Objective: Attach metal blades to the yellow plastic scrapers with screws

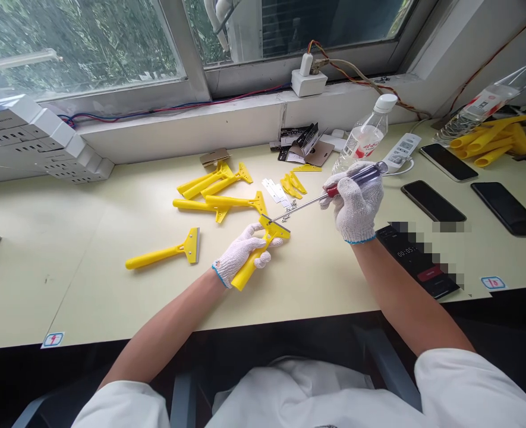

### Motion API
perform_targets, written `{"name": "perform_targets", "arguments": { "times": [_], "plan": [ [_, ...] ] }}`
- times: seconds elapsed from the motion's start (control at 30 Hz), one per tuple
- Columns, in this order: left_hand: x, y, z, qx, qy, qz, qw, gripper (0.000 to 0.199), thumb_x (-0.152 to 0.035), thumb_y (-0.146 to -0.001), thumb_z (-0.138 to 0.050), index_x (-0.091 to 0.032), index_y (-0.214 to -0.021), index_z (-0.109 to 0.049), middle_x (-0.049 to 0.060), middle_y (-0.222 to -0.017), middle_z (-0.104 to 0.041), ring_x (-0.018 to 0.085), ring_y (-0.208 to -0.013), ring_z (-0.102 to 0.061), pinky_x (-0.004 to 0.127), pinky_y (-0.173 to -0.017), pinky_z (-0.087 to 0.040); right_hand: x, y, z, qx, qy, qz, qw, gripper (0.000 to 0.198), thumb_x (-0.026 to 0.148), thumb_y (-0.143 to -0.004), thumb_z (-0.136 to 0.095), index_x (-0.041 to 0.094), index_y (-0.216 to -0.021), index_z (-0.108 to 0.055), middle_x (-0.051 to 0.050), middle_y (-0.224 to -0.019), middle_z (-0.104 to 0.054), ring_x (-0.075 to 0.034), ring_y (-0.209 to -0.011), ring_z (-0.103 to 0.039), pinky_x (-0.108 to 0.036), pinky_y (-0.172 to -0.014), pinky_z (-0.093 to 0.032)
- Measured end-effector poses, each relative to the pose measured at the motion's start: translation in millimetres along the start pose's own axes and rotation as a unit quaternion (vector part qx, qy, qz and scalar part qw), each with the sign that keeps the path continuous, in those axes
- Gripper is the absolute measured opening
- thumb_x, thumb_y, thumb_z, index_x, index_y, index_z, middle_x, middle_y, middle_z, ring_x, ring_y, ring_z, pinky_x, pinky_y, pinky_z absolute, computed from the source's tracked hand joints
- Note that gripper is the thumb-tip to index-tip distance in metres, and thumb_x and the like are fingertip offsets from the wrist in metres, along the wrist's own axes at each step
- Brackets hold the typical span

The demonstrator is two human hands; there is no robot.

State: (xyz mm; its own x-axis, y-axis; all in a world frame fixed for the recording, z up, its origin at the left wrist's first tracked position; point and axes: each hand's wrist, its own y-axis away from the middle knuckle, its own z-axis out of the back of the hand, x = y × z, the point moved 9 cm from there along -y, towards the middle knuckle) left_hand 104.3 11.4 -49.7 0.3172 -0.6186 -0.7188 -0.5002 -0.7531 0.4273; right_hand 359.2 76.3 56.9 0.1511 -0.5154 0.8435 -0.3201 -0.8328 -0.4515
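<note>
My left hand [243, 252], in a white knit glove, is closed around a yellow scraper [249, 270] with its head pointing away from me. Gloved as well, my right hand [355, 202] grips a screwdriver [364, 175] with a red and clear handle. Its thin shaft slants down to the left, and the tip meets the scraper's head. Small screws [289, 210] lie scattered just beyond the head. Near them are white blades [275, 192] and small yellow plates [293, 184]. Another scraper [167, 255] with a blade edge lies to the left. Several yellow scraper handles [218, 181] are piled behind.
A water bottle [364, 139] stands behind my right hand, beside a power strip [400, 153]. Several phones [434, 201] lie on the right. Yellow tubes [494, 142] are heaped at the far right. White stacked boxes [44, 139] stand at the back left. Opened packaging [305, 145] lies near the sill.
</note>
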Motion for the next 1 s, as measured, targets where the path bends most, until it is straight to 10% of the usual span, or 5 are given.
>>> {"name": "perform_targets", "arguments": {
  "times": [1.0],
  "plan": [
    [1,2,-6,0.044,0.002,0.001,0.999,0.058,-0.024,-0.095,-0.082,-0.029,-0.143,-0.049,0.012,-0.126,-0.076,0.005,-0.053,-0.054,0.021,-0.053,-0.042,-24,-7,10,-0.062,-0.074,-0.051,0.994,0.043,0.048,-0.086,-0.086,0.028,-0.106,-0.054,0.006,-0.077,-0.072,-0.014,-0.048,-0.061,-0.026,-0.038,-0.048]
  ]
}}
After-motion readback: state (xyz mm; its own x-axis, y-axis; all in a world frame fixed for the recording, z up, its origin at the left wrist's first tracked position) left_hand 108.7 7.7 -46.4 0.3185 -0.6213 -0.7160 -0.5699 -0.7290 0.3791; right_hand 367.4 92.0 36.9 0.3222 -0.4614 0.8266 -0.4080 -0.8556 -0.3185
